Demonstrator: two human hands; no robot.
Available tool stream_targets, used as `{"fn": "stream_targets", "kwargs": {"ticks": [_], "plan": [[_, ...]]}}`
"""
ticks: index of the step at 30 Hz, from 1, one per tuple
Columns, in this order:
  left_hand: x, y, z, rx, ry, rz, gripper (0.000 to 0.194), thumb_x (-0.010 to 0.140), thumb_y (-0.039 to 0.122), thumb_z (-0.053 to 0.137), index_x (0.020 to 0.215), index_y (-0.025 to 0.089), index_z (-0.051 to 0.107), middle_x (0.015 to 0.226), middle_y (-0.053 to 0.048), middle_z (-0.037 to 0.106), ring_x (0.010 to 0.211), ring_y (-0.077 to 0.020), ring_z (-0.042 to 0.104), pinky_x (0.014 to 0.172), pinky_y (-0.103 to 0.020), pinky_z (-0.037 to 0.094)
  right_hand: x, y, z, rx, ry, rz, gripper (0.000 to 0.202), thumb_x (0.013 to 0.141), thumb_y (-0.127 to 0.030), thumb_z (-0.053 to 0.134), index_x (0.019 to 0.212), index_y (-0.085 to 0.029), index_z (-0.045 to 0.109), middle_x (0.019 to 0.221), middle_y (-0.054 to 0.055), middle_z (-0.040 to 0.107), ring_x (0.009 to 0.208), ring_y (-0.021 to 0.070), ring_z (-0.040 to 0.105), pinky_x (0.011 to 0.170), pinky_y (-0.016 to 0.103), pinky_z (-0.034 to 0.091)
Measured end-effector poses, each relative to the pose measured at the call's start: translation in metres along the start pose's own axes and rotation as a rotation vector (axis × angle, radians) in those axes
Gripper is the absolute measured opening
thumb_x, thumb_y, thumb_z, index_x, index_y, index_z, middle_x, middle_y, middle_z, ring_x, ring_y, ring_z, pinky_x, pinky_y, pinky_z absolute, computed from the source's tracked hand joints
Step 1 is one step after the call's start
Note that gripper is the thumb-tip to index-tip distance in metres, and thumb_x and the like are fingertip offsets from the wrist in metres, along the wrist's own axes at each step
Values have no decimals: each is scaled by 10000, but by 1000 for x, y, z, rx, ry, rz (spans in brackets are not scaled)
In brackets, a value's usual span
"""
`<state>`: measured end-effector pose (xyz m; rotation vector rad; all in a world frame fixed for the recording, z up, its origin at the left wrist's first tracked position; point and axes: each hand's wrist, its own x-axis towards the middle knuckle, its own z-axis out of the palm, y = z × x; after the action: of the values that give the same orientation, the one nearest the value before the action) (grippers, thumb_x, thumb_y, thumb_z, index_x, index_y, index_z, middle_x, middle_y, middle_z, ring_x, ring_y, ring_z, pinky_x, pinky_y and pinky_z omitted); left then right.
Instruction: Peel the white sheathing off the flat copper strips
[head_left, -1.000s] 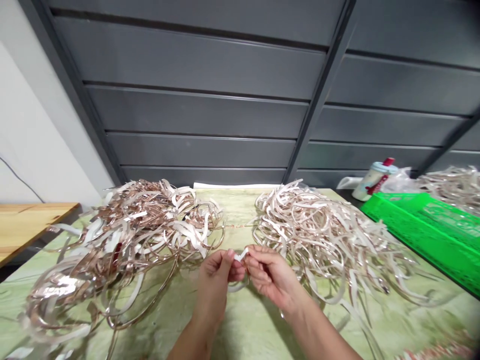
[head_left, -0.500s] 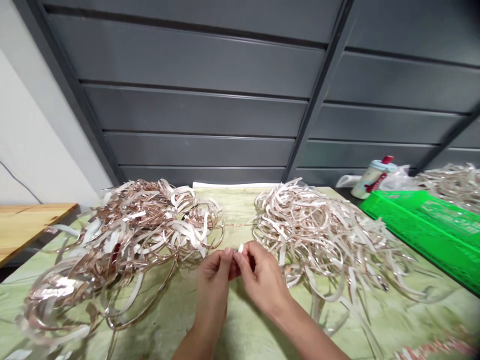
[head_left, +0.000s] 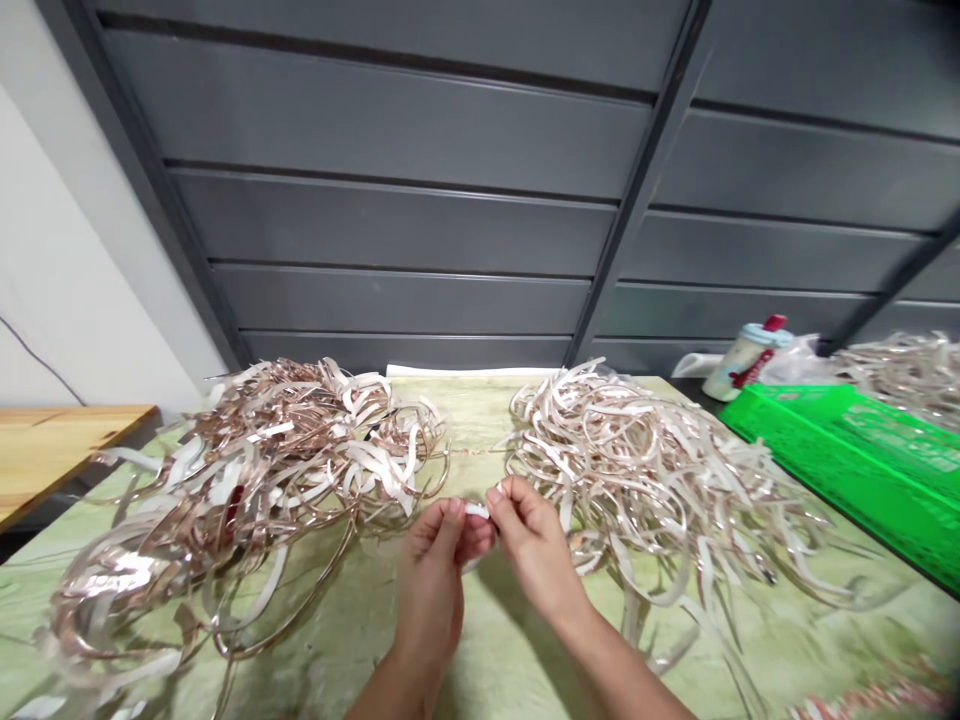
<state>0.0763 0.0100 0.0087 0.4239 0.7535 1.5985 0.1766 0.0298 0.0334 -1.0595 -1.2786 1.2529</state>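
Between my two hands a small white strip is stretched over the table. My left hand pinches its left part between thumb and fingers, with the other fingers curled beneath. My right hand is closed at its right end, thumb against forefinger. To the left lies a heap of shiny copper-coloured and white strips, tangled and looped. A second tangled heap of white and copper-coloured strips lies to the right of my hands, close to the right one.
The table has a mottled green top. A green plastic basket stands at the right, with a lidded cup and more strips behind. A wooden surface is at the left; a grey panelled wall rises behind.
My hands have drawn slightly apart, the right one moving a little rightward. More of the white strip now shows between the fingers. The heaps have not moved.
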Motion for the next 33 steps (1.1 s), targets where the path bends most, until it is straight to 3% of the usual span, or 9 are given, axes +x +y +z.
{"fn": "stream_targets", "kwargs": {"ticks": [6,10,15,18,21,23,25,28,33], "plan": [[-2,-4,-1,175,-61,119,205,780,350,754,725,157,714,656,15,667,629,-81,592,622,-166,496,-4,10,1,-221,35,-107,293,911,-433,552,718,-216,509,663,-23,515,632,151,462,584,252,377],[0,-6,-4,158,1,74,205,760,349,773,733,154,715,675,4,679,629,-83,605,632,-173,518,0,5,3,114,16,37,337,848,-402,644,640,-203,469,569,-50,452,542,113,403,513,221,346],[0,-4,-1,-41,40,9,210,674,305,844,751,149,726,687,-7,698,589,-70,623,583,-151,527,6,-2,-2,602,7,338,334,723,-282,798,624,-167,500,497,-78,429,403,30,290,357,135,187],[1,-1,1,-85,59,3,217,657,287,856,743,140,721,664,-7,689,563,-65,619,557,-143,531,13,-7,-13,706,-67,482,186,725,-146,776,701,-123,593,527,-31,539,414,32,441,374,101,327],[3,2,0,-90,105,18,234,654,297,857,745,136,714,656,-4,682,560,-68,625,559,-149,544,19,-15,-31,735,-183,546,191,736,-82,714,917,-49,662,707,89,687,614,120,654,573,167,528],[5,3,-2,-93,158,41,243,642,299,863,732,138,704,650,0,680,564,-72,634,572,-156,554,21,-20,-41,703,-199,517,315,722,-80,713,1028,-42,645,921,165,718,786,179,702,647,207,553],[6,5,-3,-90,200,68,246,639,299,863,716,140,692,656,-2,686,576,-80,649,593,-168,565,20,-21,-47,593,-96,384,333,722,-101,735,1040,-93,637,1004,145,707,802,172,691,607,196,526],[5,6,-1,-72,205,87,244,648,306,855,709,139,687,672,-19,702,601,-104,673,620,-198,579,11,-17,-42,268,63,85,160,781,-189,744,896,-165,636,762,2,644,610,89,566,521,163,422],[-1,3,4,-23,121,139,213,694,316,822,724,141,704,694,-34,710,651,-130,678,656,-232,575,-6,-6,-15,-251,-8,-141,156,850,-300,673,792,-190,579,650,-34,517,578,116,452,538,226,367]]}}
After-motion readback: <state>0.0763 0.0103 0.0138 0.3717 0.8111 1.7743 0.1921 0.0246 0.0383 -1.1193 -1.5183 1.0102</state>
